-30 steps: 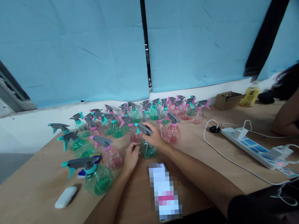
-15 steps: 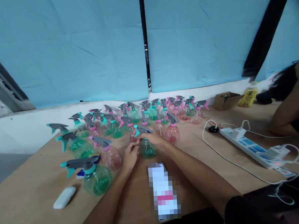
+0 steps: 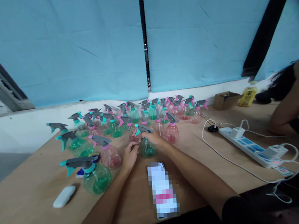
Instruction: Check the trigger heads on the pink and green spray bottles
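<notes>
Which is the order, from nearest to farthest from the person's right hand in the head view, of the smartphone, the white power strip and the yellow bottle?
Ordered from the right hand:
1. Smartphone, towards the person's own side.
2. White power strip, to the right.
3. Yellow bottle, also right, but much farther back.

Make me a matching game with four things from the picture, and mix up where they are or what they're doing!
Things:
1. right hand
2. power strip
3. cardboard box
4. white rounded case

Places and states:
A. beside the yellow bottle, near the wall
B. holding a green spray bottle near its top
C. lying on the left side of the table
D. with white chargers plugged in

Right pairs: 1-B, 2-D, 3-A, 4-C
</notes>
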Available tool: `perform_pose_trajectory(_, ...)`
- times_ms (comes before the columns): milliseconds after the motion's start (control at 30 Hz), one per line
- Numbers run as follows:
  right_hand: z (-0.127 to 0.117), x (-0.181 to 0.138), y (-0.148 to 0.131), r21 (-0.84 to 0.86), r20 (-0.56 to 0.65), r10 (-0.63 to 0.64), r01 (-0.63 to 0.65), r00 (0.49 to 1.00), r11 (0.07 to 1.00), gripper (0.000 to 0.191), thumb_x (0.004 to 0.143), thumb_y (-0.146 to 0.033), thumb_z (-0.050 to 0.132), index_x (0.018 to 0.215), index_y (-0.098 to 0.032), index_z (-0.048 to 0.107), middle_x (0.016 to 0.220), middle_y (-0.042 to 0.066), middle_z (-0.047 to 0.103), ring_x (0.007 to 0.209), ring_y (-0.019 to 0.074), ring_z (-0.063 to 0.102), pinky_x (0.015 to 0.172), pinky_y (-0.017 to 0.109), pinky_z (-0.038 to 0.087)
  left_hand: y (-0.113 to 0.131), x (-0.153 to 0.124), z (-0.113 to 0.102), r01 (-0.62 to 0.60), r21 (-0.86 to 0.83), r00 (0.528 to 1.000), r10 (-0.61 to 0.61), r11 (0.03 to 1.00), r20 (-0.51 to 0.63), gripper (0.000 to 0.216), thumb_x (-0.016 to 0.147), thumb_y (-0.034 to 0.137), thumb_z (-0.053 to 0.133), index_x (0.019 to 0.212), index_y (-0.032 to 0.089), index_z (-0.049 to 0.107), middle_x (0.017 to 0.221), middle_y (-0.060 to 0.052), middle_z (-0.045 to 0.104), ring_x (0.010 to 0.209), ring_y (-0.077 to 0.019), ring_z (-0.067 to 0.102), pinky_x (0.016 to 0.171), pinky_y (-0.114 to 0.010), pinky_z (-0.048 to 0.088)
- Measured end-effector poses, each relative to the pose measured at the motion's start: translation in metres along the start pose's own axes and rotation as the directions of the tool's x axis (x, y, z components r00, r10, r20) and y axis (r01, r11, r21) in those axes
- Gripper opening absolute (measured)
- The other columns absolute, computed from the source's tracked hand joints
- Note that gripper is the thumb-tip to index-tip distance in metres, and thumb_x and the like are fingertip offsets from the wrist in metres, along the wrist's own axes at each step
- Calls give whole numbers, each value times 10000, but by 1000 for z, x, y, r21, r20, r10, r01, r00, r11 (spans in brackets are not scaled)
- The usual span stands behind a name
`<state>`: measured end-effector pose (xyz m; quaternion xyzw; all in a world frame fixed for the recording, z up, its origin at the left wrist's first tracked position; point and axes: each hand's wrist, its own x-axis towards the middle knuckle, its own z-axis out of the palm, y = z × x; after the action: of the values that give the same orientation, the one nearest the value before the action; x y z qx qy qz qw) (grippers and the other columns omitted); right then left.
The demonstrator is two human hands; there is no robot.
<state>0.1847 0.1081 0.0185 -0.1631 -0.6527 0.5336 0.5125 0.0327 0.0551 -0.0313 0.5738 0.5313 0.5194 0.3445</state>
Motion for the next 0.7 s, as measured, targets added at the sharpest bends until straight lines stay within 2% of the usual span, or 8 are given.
perform_pose_trajectory(133, -2, 0, 2, -3, 36, -8, 8, 999, 1000, 381, 638, -153, 480, 936, -191, 713, 715, -21, 676, 568, 124, 580, 607, 252, 490, -2, 0, 0, -3, 5, 1000, 3, 1000, -3, 275, 773, 456, 592, 703, 190, 598, 485, 74, 440, 429, -92, 399, 446, -204, 277)
perform_pose_trajectory(367, 2, -1, -1, 13, -18, 47, -47, 999, 999, 278, 637, -151, 503, 832, -173, 699, 665, -12, 653, 545, 122, 569, 575, 248, 473, -2, -1, -1, -3, 7, 1000, 3, 1000, 2, 305, 777, 493, 601, 743, 190, 624, 486, 78, 437, 431, -93, 388, 454, -206, 279)
perform_pose_trajectory(700, 0, -4, -8, -13, 16, 19, -18, 1000, 1000, 313, 635, -182, 501, 870, -196, 708, 653, -21, 651, 581, 134, 580, 626, 262, 491, -1, -2, -2, -15, 4, 1000, 15, 1000, 11, 311, 783, 495, 604, 764, 187, 645, 485, 76, 436, 445, -100, 393, 469, -215, 288)
